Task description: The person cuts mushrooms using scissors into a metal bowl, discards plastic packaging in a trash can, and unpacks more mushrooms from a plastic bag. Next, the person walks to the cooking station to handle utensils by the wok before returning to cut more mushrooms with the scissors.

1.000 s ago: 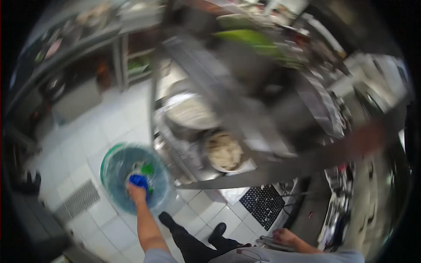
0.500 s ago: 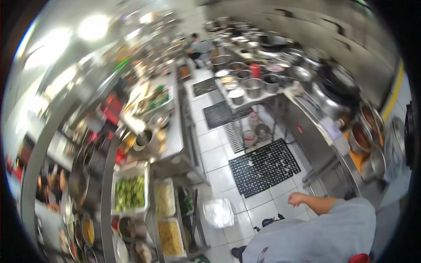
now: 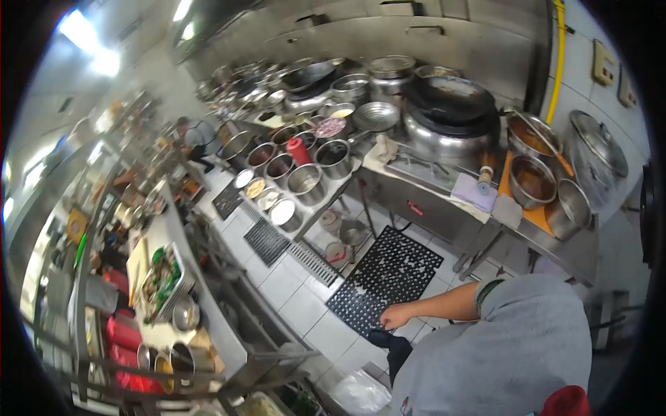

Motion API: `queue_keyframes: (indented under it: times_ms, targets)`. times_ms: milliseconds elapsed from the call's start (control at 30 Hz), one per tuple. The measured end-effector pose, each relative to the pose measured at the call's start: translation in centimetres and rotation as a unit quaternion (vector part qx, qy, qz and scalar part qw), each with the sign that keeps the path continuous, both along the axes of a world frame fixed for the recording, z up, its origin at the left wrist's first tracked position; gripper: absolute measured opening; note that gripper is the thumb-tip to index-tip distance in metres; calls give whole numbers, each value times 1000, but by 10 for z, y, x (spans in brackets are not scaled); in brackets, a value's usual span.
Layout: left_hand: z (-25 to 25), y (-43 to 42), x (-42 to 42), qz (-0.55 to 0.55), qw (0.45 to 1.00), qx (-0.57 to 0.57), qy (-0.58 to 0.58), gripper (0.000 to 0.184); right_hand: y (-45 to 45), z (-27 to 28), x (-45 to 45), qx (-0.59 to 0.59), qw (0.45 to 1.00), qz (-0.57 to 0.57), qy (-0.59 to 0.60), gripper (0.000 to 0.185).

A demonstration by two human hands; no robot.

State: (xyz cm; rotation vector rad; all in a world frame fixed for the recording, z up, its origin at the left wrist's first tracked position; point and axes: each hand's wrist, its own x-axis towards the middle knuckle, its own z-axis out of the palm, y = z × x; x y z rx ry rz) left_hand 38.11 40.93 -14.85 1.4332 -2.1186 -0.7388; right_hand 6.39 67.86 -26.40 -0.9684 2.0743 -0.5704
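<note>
Hanging above the black floor mat (image 3: 409,256), the right hand (image 3: 397,316) looks loosely curled, though it is too small to tell if it is clenched or holding anything. The left hand is out of view. The mat, on the tiles nearest the right hand, would likely be bendy, fairly heavy and slippery if wet; best lifted by its edge. A steel pot (image 3: 287,226) holds something white; another pot (image 3: 533,204) holds brown liquid.
</note>
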Motion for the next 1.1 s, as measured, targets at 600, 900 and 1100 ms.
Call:
queue_keyframes:
  times_ms: [600, 900, 1100]
  targets:
    - [117, -74, -420, -349, 934, 25, 70, 51, 525, 332, -152, 242, 498, -737, 387, 31]
    - [159, 78, -638, -539, 837, 9, 99, 37, 645, 305, -135, 390, 502, -729, 254, 29]
    - [199, 141, -730, -588, 807, -30, 42, 34, 631, 339, -168, 295, 554, -725, 282, 34]
